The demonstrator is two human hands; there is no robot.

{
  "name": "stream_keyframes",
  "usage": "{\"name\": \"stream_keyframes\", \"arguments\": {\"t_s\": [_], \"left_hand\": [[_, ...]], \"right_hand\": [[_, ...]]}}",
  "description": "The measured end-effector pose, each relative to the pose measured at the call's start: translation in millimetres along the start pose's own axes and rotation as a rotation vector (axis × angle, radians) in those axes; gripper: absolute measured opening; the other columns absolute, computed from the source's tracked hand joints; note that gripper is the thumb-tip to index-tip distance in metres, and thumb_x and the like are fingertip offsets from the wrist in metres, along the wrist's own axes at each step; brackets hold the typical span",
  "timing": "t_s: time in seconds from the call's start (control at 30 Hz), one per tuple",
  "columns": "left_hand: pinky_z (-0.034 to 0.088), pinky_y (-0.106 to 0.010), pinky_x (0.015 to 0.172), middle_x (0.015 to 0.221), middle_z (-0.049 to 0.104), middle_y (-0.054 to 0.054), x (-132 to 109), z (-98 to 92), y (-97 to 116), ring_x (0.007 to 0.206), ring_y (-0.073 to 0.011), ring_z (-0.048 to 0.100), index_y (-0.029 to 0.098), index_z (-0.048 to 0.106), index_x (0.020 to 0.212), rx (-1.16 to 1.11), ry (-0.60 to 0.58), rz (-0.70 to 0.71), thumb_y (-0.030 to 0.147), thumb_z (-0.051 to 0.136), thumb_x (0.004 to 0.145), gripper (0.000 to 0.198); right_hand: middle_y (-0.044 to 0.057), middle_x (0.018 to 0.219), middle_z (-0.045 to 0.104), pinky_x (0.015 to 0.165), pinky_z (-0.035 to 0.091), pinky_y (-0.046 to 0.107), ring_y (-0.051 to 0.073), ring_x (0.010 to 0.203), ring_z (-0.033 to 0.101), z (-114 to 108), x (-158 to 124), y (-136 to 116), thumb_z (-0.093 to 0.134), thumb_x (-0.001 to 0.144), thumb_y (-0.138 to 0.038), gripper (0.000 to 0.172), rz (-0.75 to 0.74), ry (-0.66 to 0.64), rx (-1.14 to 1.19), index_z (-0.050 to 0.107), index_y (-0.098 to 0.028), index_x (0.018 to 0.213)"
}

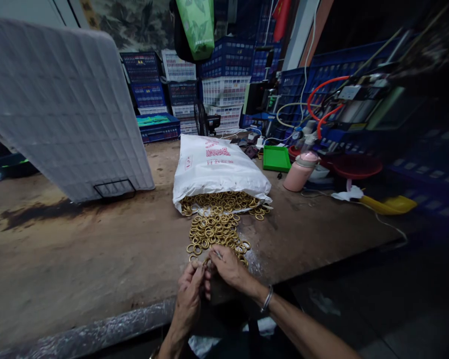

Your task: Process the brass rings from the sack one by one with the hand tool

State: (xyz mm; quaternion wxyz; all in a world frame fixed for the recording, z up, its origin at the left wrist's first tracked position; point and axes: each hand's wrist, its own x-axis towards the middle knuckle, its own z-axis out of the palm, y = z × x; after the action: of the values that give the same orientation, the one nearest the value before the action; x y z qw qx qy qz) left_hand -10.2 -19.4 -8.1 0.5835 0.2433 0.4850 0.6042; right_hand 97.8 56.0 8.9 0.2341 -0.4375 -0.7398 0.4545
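Observation:
Brass-coloured rings (pixel 215 229) spill in a loose heap from the open mouth of a white sack (pixel 209 172), which lies on its side with red print and a square code on top. My left hand (pixel 189 294) is closed at the near end of the heap, thumb and fingers pinching a ring (pixel 205 261). Close against it, my right hand (pixel 230 268) has its fingers bent in a pinch at the same ring. Something small and silvery shows at its fingertips, too small to name. A bracelet circles the right wrist.
A large pale padded panel (pixel 71 114) stands at left on the wooden table (pixel 97 259). At right are a green tray (pixel 276 158), a pink bottle (pixel 301 172), a red basin (pixel 357 165) and a yellow scoop (pixel 391 204). Stacked crates (pixel 226 90) and a fan (pixel 202 118) are behind.

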Motion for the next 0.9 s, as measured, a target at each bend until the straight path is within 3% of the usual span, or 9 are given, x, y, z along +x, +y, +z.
{"name": "stream_keyframes", "arguments": {"t_s": [0.13,0.23,0.53,0.7,0.9], "left_hand": [[0.034,-0.016,0.04,0.054,0.051,0.005,0.0,0.1,1.8,0.041,-0.0054,0.042,0.017,0.049,0.076,0.06,-0.001,0.04,0.041,0.056,0.074,0.025],[0.033,-0.017,0.039,0.048,0.047,0.007,1.4,-2.0,0.4,0.039,-0.0058,0.04,0.018,0.05,0.078,0.112,-0.002,0.068,0.042,0.054,0.074,0.025],[0.035,-0.016,0.037,0.053,0.05,0.006,-11.1,-5.1,0.6,0.039,-0.0051,0.041,0.018,0.049,0.069,0.174,0.043,0.052,0.043,0.057,0.071,0.027],[0.038,-0.018,0.037,0.058,0.056,0.003,-32.6,-10.8,3.0,0.041,-0.0067,0.045,0.017,0.05,0.068,-0.008,0.035,-0.039,0.038,0.06,0.071,0.023],[0.042,-0.021,0.044,0.078,0.065,-0.007,-32.6,-28.8,14.1,0.061,-0.0136,0.057,0.013,0.058,0.073,-0.259,0.143,-0.047,0.031,0.066,0.067,0.021]], "right_hand": [[-0.001,0.062,0.053,0.052,0.026,0.02,0.01,0.057,0.044,-1.4,-7.3,-1.7,0.042,0.071,-0.014,0.011,-0.138,-0.053,-0.299,0.052,-0.018,0.069],[0.0,0.067,0.057,0.054,0.025,0.021,0.012,0.061,0.048,-1.0,-11.9,-4.7,0.041,0.066,-0.009,0.019,-0.159,-0.085,-0.46,0.054,-0.02,0.077],[0.002,0.067,0.057,0.052,0.023,0.024,0.014,0.059,0.05,6.8,-10.6,8.5,0.041,0.067,-0.011,0.023,-0.172,-0.088,-0.619,0.05,-0.018,0.086],[0.003,0.065,0.057,0.051,0.021,0.025,0.014,0.057,0.048,11.3,-3.9,11.5,0.041,0.067,-0.009,0.023,-0.089,-0.057,-0.695,0.05,-0.017,0.086],[0.004,0.081,0.058,0.06,0.028,0.024,0.016,0.071,0.052,33.0,3.8,8.0,0.044,0.07,-0.013,0.024,-0.197,-0.003,-0.62,0.045,-0.018,0.093]]}}
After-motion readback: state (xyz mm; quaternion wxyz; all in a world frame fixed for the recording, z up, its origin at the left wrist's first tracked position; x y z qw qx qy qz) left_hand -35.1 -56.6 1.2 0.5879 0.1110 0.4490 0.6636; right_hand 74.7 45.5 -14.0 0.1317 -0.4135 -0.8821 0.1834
